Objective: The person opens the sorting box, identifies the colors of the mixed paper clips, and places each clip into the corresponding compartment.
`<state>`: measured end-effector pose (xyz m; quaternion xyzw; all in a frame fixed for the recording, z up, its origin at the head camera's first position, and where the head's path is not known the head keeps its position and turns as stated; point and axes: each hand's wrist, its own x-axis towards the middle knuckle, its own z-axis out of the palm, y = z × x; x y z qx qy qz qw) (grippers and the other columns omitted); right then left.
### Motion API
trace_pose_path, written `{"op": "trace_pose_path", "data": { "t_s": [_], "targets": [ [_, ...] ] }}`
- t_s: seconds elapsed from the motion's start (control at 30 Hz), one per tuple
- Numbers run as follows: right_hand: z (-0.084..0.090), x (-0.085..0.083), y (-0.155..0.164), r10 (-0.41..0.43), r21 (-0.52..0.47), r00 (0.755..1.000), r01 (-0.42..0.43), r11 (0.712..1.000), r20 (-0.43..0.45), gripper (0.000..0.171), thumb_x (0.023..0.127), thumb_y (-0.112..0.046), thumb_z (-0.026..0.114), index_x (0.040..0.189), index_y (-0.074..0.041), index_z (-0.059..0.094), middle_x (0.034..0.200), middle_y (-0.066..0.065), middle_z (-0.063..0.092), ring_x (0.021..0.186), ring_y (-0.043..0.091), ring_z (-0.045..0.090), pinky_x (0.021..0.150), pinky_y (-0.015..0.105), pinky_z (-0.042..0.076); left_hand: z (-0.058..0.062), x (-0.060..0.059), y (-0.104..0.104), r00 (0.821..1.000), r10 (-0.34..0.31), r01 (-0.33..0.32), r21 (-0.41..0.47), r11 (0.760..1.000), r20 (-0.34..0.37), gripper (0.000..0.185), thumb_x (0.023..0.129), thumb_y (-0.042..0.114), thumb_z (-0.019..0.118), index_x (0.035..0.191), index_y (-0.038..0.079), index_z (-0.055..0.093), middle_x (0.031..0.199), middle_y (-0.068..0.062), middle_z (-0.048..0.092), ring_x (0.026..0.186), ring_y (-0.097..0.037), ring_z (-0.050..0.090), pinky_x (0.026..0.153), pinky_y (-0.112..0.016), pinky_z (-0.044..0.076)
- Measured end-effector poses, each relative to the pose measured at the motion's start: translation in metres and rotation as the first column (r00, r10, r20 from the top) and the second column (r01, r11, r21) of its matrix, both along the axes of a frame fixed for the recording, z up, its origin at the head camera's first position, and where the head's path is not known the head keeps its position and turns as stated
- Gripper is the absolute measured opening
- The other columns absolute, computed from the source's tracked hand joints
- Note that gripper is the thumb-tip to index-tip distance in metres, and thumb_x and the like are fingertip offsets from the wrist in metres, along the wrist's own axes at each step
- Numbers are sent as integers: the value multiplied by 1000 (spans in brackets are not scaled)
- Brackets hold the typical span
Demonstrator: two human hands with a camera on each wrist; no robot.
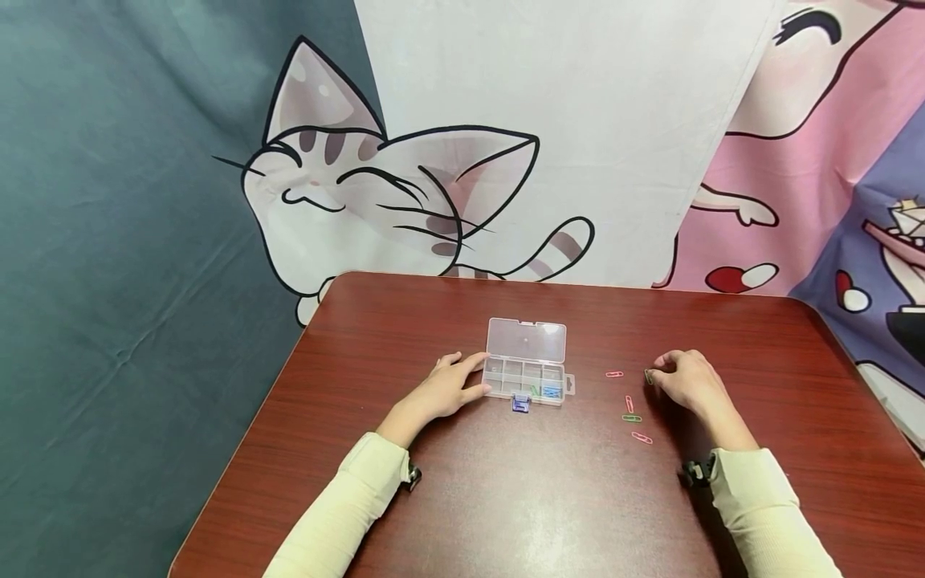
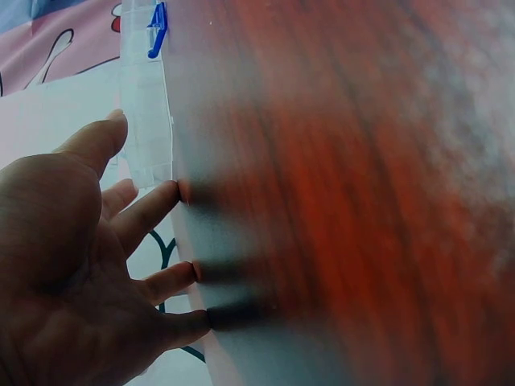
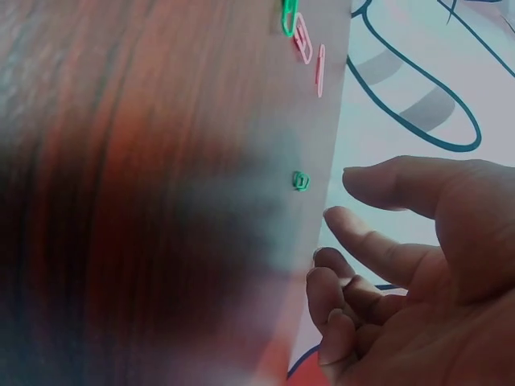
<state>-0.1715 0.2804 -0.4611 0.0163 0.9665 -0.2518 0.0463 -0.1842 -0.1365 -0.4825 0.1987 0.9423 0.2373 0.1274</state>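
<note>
Left hand (image 1: 446, 391) flat on table (image 1: 506, 498), fingers straight, touching open clear box (image 1: 526, 362). Right hand (image 1: 686, 380) loosely curled, holding nothing, fingertips just beside green paper clip (image 3: 300, 180), right of box.

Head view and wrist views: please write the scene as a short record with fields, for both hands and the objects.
Left hand: open, fingers touch the left end of the clear organizer box
Box: lid open; small colored pieces in front compartments
Right hand: fingers loosely curled beside a green paper clip; contact cannot be told
Loose clips: pink, green, pink
Surface: red-brown table
</note>
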Motion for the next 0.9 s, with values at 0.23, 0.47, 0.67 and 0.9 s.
{"op": "trace_pose_path", "data": {
  "t_s": [0.23, 0.47, 0.67, 0.9],
  "targets": [
    [-2, 1, 0, -23, 30, 999, 22, 999, 41, 33, 92, -25, 68, 107, 4, 66, 112, 33, 55, 107, 49, 52, 91, 63, 44, -1, 0, 0, 1000, 7, -7, 5, 1000, 6, 61, 101, 47, 59, 156, 29, 39, 152, -3, 52, 151, -36, 26, 117, -62, 26],
    [-3, 0, 0, -33, 53, 997, 29, 998, 76, 33, 93, -29, 68, 104, 2, 67, 111, 33, 53, 107, 51, 51, 90, 64, 44, -1, 0, 0, 1000, 6, -6, 0, 1000, 2, 61, 101, 47, 59, 156, 29, 40, 151, -3, 52, 151, -37, 26, 117, -61, 28],
    [-4, -1, -1, -35, 62, 995, 29, 998, 98, 30, 93, -30, 68, 99, 0, 67, 108, 31, 53, 102, 49, 52, 87, 63, 44, -1, 0, 0, 1000, 6, -6, 2, 1000, 5, 61, 101, 48, 59, 156, 29, 39, 152, -4, 52, 151, -36, 26, 118, -61, 26],
    [-7, -5, 0, -38, 80, 990, 27, 996, 134, 26, 92, -29, 69, 93, -4, 71, 105, 27, 54, 97, 44, 53, 85, 60, 45, -2, 0, 0, 1000, 8, -8, 0, 1000, 10, 61, 101, 48, 58, 156, 30, 38, 152, -2, 52, 151, -35, 25, 118, -61, 25]
  ]
}}
